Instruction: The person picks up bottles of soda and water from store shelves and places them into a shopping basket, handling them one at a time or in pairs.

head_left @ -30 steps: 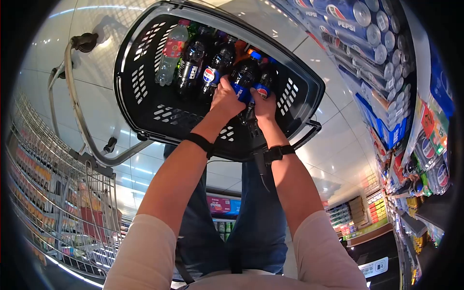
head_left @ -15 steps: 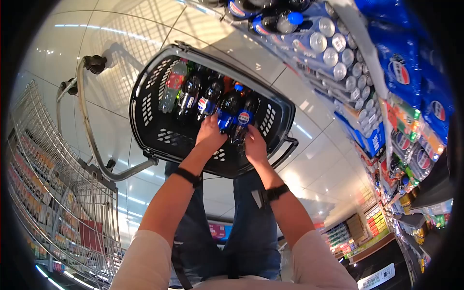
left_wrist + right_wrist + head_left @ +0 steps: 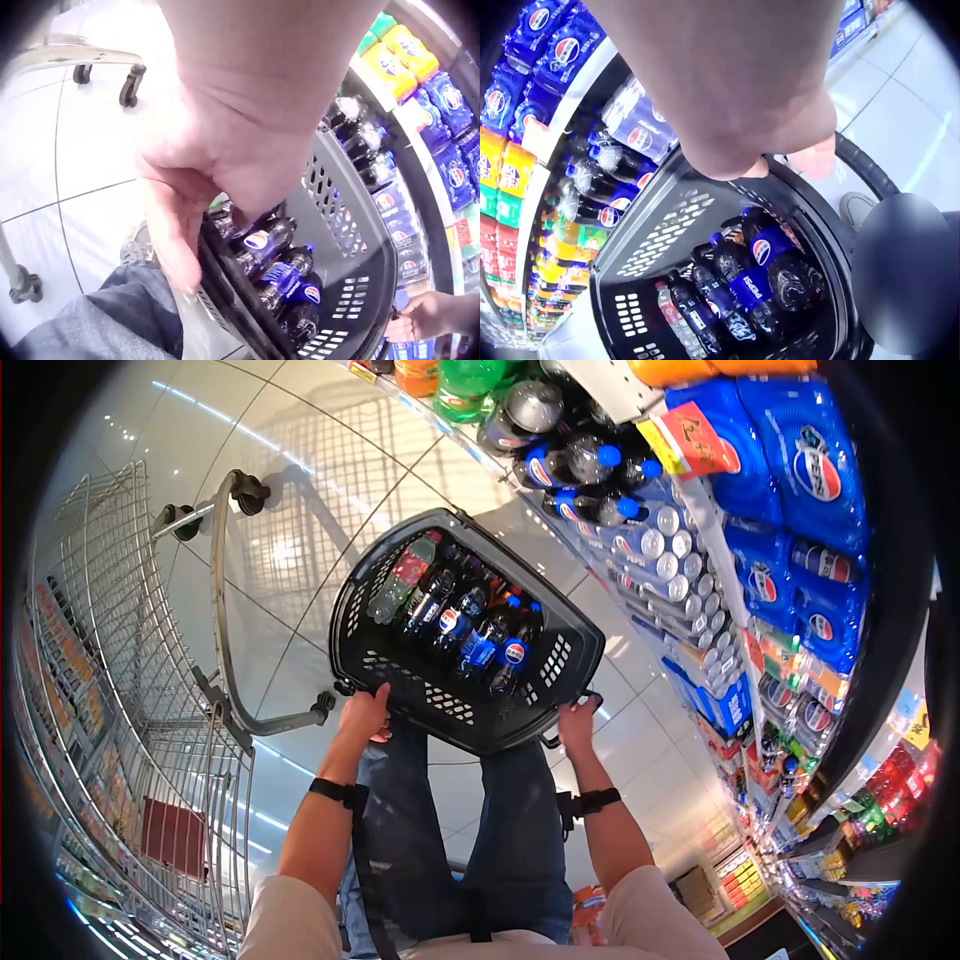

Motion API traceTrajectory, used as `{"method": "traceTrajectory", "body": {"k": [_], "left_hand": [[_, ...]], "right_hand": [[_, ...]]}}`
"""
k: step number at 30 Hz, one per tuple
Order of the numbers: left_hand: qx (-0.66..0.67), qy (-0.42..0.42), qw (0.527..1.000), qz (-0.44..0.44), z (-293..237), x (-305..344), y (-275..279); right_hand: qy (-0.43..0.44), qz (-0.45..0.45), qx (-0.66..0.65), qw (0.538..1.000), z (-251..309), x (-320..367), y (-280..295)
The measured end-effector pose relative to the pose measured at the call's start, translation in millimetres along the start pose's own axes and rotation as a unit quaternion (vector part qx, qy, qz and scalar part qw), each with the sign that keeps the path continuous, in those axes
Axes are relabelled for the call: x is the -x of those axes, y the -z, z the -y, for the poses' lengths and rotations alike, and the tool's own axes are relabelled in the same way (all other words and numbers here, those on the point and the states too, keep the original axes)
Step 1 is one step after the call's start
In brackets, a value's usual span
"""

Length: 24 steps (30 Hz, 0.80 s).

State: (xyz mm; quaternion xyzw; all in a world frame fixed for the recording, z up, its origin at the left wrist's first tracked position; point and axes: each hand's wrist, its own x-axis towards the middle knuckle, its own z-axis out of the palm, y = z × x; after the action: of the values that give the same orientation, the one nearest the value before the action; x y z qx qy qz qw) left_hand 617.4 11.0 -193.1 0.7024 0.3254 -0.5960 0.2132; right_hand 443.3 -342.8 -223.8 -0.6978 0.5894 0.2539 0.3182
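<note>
A black plastic shopping basket [image 3: 480, 732] sits low in front of my legs, holding several soda bottles laid in a row. At its left near corner my left hand [image 3: 364, 714] grips the rim, fingers over the wall in the left wrist view. My right hand [image 3: 576, 724] grips the rim by the handle [image 3: 866, 165] at the right side; its fingertips are partly hidden in the right wrist view. Among the bottles are a clear one with a red label [image 3: 410, 568], dark cola bottles, and a blue-labelled Pepsi bottle [image 3: 512, 653] nearest the right wall.
Shelves along the right carry Pepsi cans [image 3: 690, 575], blue multipacks [image 3: 815, 470] and large cola bottles [image 3: 585, 455]. A wire shopping cart [image 3: 130, 690] stands at the left, its wheeled frame [image 3: 222, 610] reaching beside the basket. Pale floor tiles [image 3: 300, 540] lie beyond the basket.
Both hands have let go of the bottles and moved apart to the basket's rim, left and right. The basket appears smaller and lower in view, with more shelf showing.
</note>
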Motion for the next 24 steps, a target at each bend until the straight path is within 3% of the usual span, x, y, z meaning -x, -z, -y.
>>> {"method": "traceTrajectory", "body": {"k": [1,2,4,8,10,14,17,18,20,21,23,24], "left_hand": [[0.010,-0.006,1.000,0.003,2.9,-4.9,-1.4],[-0.017,-0.023,0.999,-0.016,9.6,-12.5,-5.0],[-0.027,-0.044,0.998,-0.031,22.3,-20.3,-10.9],[0.063,-0.083,0.993,-0.063,36.0,-30.3,-18.4],[0.094,-0.087,0.989,-0.074,34.5,-18.4,-9.9],[0.080,-0.126,0.978,-0.143,42.4,-30.7,0.8],[0.089,-0.155,0.968,-0.177,36.9,-29.3,31.6],[0.060,-0.158,0.964,-0.207,35.6,-33.5,38.3],[0.035,-0.158,0.958,-0.237,35.7,-44.4,56.8],[0.029,-0.164,0.954,-0.248,34.4,-48.2,67.5],[0.030,-0.180,0.946,-0.266,31.3,-50.3,91.5],[0.032,-0.179,0.946,-0.270,28.6,-48.8,104.6]], "right_hand": [[0.028,-0.017,0.102,0.994,8.9,3.3,-1.4],[-0.011,-0.013,0.075,0.997,22.7,9.0,2.1],[-0.001,-0.007,0.015,1.000,28.6,10.9,5.6],[0.031,-0.053,0.065,0.996,15.7,-3.2,-0.2],[-0.014,0.033,0.010,0.999,15.7,-8.4,1.0],[-0.005,0.038,-0.085,0.996,19.4,-14.8,-15.0],[-0.006,0.082,-0.019,0.996,84.9,26.6,-19.4],[-0.053,0.097,-0.079,0.991,88.3,22.7,-23.7],[-0.064,0.111,-0.108,0.986,110.5,30.8,-38.0],[-0.062,0.114,-0.103,0.986,114.0,25.6,-43.3],[-0.004,0.233,-0.047,0.971,131.9,22.1,-52.6],[0.000,0.235,-0.046,0.971,144.2,25.9,-57.8]]}}
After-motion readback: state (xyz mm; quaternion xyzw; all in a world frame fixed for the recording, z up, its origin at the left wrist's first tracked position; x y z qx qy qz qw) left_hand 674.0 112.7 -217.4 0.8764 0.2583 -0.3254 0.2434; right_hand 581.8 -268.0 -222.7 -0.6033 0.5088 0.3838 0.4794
